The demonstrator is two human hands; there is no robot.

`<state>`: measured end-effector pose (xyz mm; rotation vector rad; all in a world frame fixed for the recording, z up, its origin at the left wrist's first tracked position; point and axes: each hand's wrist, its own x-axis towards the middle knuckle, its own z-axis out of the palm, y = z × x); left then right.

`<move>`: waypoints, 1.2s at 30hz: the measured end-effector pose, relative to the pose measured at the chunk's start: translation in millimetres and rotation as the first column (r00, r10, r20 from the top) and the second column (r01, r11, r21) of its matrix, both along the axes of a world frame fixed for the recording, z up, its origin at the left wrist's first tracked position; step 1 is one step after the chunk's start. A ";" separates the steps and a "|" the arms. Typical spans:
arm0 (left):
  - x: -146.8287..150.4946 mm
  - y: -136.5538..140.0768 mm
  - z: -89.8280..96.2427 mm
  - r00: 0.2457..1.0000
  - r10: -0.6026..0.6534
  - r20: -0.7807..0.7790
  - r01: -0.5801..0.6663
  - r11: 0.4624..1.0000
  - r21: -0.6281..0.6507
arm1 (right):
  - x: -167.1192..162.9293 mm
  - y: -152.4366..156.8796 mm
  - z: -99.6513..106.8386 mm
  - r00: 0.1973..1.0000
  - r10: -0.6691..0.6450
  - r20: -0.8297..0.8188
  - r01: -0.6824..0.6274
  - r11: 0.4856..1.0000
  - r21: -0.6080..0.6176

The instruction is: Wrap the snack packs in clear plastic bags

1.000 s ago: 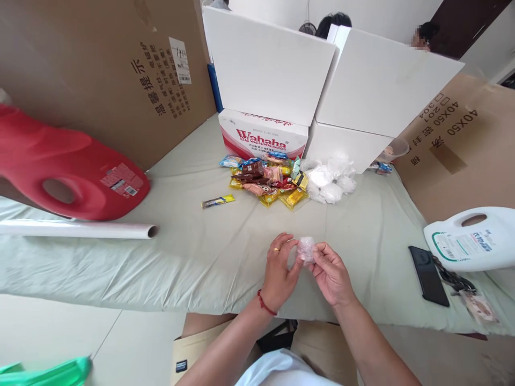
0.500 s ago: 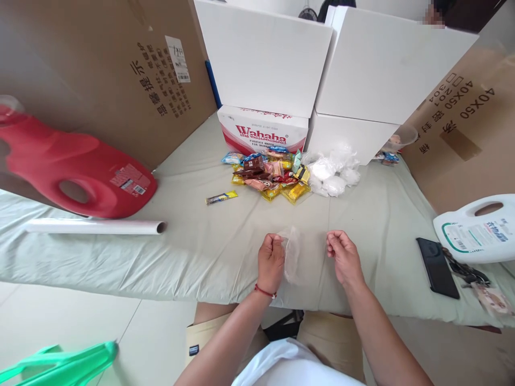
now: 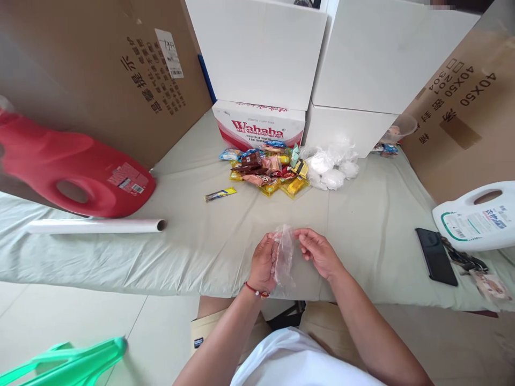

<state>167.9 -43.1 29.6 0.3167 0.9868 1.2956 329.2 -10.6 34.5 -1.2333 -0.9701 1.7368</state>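
In the head view my left hand is closed on a thin clear plastic bag, which hangs crumpled over the table's near part. My right hand is just right of the bag, its index finger stretched to the bag's upper edge and its other fingers loosely bent. Whether that fingertip touches the plastic is hard to tell. Beyond both hands lies a heap of wrapped snacks, with clear bags holding white bundles against its right side. One yellow-and-dark snack stick lies apart, left of my hands.
A red detergent jug and a white tube lie at left. On the right are a white detergent bottle, a phone and keys. A Wahaba box and white boxes stand behind, cardboard at the sides.
My right hand has moved left to the bag's edge, and its index finger has stretched out. The bag is gathered closer to my left hand. The view has tilted slightly.
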 end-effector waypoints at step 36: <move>-28.9 1.6 -19.3 0.846 0.104 -0.524 -0.031 0.989 0.147 | 77.4 -10.5 16.1 0.746 -0.299 0.595 -0.037 0.873 0.486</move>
